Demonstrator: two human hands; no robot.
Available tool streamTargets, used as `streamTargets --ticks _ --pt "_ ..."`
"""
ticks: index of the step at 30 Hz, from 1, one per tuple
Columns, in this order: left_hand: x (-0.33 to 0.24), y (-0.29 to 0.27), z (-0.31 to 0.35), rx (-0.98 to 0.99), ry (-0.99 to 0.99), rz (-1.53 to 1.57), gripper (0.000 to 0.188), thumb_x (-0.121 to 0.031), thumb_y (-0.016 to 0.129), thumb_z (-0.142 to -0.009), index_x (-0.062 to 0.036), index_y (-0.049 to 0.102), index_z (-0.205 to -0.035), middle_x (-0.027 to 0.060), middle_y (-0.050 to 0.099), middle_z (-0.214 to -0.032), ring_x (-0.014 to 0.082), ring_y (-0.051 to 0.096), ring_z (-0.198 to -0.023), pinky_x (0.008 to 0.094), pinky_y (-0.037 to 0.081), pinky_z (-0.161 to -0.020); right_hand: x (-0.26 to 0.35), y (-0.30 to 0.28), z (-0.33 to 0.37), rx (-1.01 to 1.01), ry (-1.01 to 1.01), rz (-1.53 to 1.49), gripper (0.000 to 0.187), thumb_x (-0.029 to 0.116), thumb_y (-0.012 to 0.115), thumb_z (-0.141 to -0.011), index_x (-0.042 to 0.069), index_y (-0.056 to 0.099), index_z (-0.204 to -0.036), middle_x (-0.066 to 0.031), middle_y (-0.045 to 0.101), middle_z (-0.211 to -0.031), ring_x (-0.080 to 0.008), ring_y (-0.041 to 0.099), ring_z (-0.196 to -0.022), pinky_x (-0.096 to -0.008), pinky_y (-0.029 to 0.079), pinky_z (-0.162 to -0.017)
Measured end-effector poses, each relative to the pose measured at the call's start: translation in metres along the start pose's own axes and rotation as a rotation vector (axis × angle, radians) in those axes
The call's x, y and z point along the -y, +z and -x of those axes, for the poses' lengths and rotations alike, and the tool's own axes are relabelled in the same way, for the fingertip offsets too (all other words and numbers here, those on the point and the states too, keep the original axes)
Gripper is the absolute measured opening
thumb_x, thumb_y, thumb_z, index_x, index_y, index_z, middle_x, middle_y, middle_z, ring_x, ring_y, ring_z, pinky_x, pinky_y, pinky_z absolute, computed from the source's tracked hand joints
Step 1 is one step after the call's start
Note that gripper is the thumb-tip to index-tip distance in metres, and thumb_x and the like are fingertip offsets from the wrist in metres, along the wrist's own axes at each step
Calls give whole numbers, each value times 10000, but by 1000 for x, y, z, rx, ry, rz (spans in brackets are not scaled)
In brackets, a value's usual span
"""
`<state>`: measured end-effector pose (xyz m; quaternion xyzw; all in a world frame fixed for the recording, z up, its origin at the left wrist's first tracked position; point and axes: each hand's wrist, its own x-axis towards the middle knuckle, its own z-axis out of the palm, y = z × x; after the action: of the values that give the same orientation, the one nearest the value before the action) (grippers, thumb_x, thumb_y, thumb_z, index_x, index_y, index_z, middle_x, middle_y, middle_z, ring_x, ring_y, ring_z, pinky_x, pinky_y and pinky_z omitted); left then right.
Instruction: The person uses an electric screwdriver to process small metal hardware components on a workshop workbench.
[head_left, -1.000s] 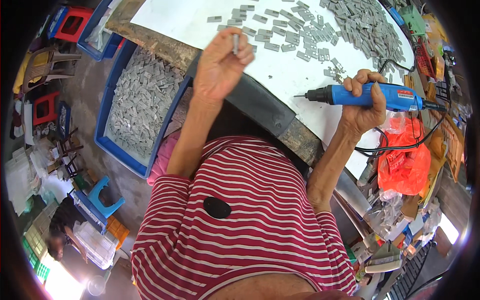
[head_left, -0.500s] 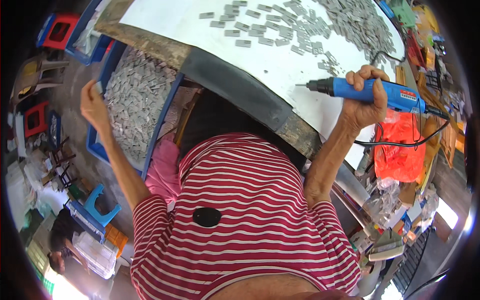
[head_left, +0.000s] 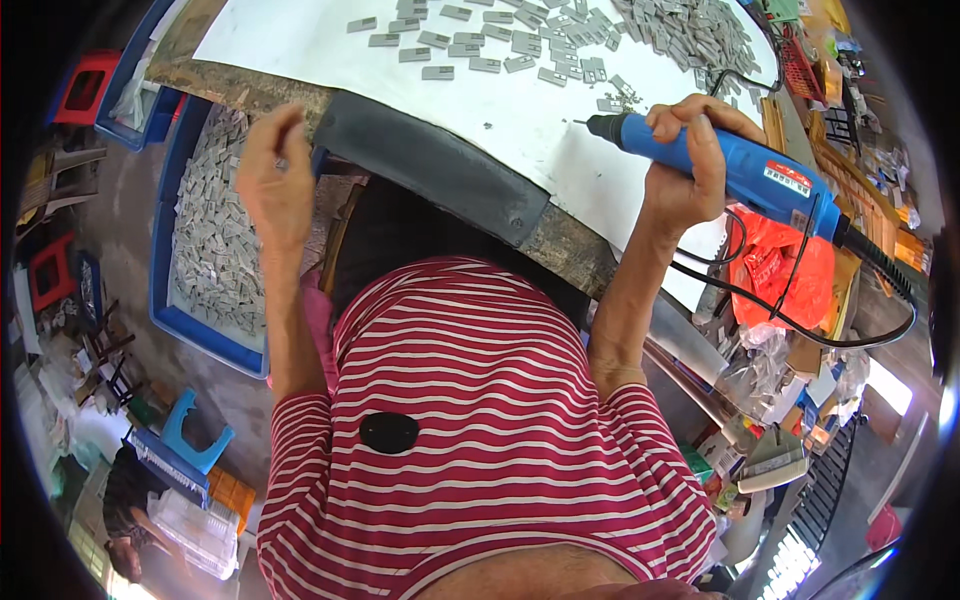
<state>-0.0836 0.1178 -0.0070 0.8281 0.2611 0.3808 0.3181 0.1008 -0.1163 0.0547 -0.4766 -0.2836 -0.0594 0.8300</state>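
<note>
My right hand [head_left: 690, 155] is closed around a blue electric screwdriver [head_left: 735, 175], held above the white table sheet. Its thin bit [head_left: 578, 122] points left, and a black cord trails off the back end. My left hand [head_left: 277, 185] hovers by the table's near edge, beside the blue bin; its fingers are loosely curled and apart, with nothing visible in them. Small flat grey pieces [head_left: 485, 65] lie scattered on the sheet, thickening into a pile [head_left: 690, 40] at the far right. More such pieces [head_left: 215, 220] fill the blue bin [head_left: 185, 320] at left.
A dark padded strip [head_left: 430, 165] covers part of the table's front edge. Tiny dark bits [head_left: 625, 98] lie near the screwdriver tip. A red plastic bag [head_left: 785, 265] hangs at the right. Stools, including a blue one [head_left: 190, 430], stand at left, with another person [head_left: 140, 520] beyond.
My left hand has moved right from over the bin to the table edge; the small light piece at its fingertips no longer shows. The screwdriver has shifted slightly in view, still held.
</note>
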Motion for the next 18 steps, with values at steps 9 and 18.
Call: streamTargets --ticks 9,18 --pt "-73 51 9 321 -16 321 154 -12 563 -793 -24 606 -941 39 590 -766 87 530 -663 205 431 -618 -7 5 0 13 19 16 219 -24 564 -720 -23 468 -918 -145 550 -689 -180 533 -526 -348 471 -564" --pt "-90 99 15 475 67 400 280 -73 635 -714 -22 569 -981 60 526 -787 145 469 -665 254 423 -622 1 0 -3 -35 41 -80 211 34 529 -726 -21 482 -924 -169 541 -732 -189 511 -528 -375 458 -558"
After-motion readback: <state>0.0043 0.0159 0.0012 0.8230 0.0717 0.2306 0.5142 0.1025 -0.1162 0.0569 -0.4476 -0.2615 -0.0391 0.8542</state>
